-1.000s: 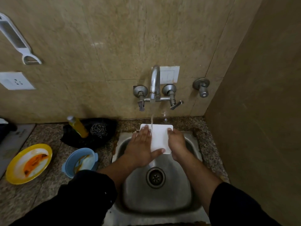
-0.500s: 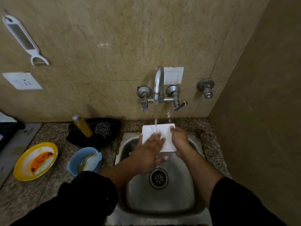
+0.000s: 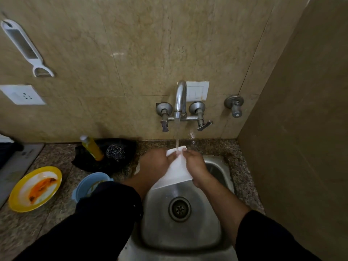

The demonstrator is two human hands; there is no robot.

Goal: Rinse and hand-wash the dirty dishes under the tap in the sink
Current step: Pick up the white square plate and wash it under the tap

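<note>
Head view: white plate [image 3: 176, 171] held tilted over sink [image 3: 216, 170], under tap [image 3: 180, 99]; water stream hit plate's upper edge. Left hand [image 3: 155, 163] gripped plate's left side, fingers curled over top corner. Right hand [image 3: 195, 164] gripped right edge, fingers wrapped around it. Both sleeves black. On counter [image 3: 56, 208] left of sink: yellow plate [image 3: 20, 202] with orange residue, blue bowl [image 3: 88, 182] partly behind left sleeve, yellow bottle [image 3: 92, 147] beside steel scrubber [image 3: 115, 152]. Drain [image 3: 179, 209] uncovered.
</note>
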